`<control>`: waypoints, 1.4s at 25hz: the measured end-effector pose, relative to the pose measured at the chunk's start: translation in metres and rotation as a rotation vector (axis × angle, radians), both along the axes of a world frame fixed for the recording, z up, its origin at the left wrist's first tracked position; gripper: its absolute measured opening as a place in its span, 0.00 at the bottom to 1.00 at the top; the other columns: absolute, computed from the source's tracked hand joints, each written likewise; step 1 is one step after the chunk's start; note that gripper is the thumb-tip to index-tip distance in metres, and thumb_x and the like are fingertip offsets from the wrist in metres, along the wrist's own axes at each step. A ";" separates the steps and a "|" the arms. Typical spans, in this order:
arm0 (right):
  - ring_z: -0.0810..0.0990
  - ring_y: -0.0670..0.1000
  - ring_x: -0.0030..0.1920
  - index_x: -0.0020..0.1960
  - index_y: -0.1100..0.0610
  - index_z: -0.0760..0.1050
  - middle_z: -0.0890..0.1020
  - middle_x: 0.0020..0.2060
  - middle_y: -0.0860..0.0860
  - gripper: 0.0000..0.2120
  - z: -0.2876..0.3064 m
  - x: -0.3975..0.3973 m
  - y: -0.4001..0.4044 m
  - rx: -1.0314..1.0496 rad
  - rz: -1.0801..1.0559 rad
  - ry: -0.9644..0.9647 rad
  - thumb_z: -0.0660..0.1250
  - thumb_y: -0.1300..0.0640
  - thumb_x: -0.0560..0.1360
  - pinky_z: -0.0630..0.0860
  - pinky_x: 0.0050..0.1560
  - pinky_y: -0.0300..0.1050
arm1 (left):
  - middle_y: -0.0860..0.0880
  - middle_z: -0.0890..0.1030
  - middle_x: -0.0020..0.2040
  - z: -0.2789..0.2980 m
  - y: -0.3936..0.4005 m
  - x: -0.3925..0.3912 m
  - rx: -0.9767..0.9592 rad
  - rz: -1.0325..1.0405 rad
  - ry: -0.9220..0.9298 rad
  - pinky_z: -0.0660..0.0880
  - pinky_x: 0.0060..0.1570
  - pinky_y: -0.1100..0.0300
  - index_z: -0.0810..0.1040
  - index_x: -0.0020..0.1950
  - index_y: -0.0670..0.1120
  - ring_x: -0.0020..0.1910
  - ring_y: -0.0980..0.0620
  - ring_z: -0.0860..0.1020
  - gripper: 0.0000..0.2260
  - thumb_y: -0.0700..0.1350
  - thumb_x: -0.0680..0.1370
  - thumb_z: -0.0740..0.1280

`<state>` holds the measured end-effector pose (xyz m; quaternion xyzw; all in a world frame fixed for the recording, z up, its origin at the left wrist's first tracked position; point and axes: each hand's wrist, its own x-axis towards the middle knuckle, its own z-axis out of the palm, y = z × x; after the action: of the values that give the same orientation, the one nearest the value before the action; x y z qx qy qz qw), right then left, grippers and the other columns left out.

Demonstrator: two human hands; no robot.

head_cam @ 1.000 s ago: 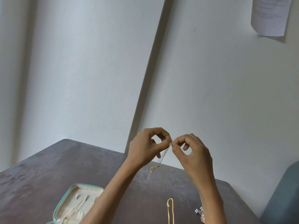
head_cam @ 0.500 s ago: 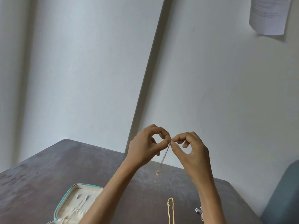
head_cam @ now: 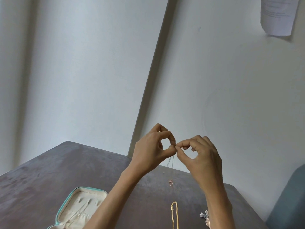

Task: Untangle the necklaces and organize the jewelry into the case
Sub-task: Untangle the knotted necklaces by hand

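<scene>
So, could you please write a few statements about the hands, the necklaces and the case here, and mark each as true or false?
1. Both hands pinch the thin silver necklace above the table. True; left hand, right hand.
2. The jewelry case is zipped closed. False; it lies open, cream lining showing.
3. A gold chain lies on the table. True.
4. The gold chain sits inside the case. False; it lies right of the case, on the tabletop.
</scene>
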<state>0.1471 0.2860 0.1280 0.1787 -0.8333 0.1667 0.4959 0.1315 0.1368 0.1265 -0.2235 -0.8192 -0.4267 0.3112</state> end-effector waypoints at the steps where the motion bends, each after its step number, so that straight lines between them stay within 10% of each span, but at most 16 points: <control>1: 0.67 0.42 0.39 0.37 0.45 0.77 0.73 0.34 0.37 0.02 0.000 -0.001 0.000 0.011 -0.004 0.000 0.68 0.48 0.67 0.64 0.36 0.32 | 0.59 0.72 0.47 0.000 0.001 0.000 0.007 -0.004 0.001 0.68 0.37 0.66 0.75 0.39 0.56 0.39 0.55 0.77 0.02 0.51 0.71 0.67; 11: 0.78 0.39 0.37 0.40 0.50 0.78 0.82 0.33 0.42 0.03 -0.004 -0.004 -0.013 -0.246 0.214 -0.289 0.69 0.55 0.73 0.68 0.34 0.28 | 0.58 0.75 0.43 -0.005 0.003 -0.011 0.173 -0.006 -0.073 0.65 0.35 0.62 0.70 0.32 0.58 0.32 0.61 0.72 0.12 0.46 0.74 0.64; 20: 0.79 0.40 0.33 0.40 0.52 0.79 0.84 0.33 0.45 0.07 -0.012 -0.012 -0.015 -0.635 0.348 -0.431 0.66 0.58 0.76 0.74 0.36 0.33 | 0.55 0.84 0.40 -0.005 -0.010 -0.011 0.383 -0.387 -0.354 0.70 0.37 0.67 0.85 0.42 0.47 0.33 0.54 0.70 0.04 0.44 0.74 0.70; 35: 0.83 0.41 0.43 0.44 0.51 0.84 0.86 0.40 0.44 0.03 -0.004 -0.005 -0.004 -0.650 0.462 -0.539 0.72 0.57 0.70 0.77 0.47 0.36 | 0.53 0.82 0.38 -0.006 -0.006 -0.016 0.417 -0.443 -0.356 0.70 0.37 0.74 0.83 0.40 0.46 0.34 0.59 0.74 0.04 0.42 0.75 0.70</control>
<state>0.1422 0.2818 0.1239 0.1455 -0.7754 0.5647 0.2424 0.1154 0.1307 0.1200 -0.2495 -0.6875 -0.6743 0.1024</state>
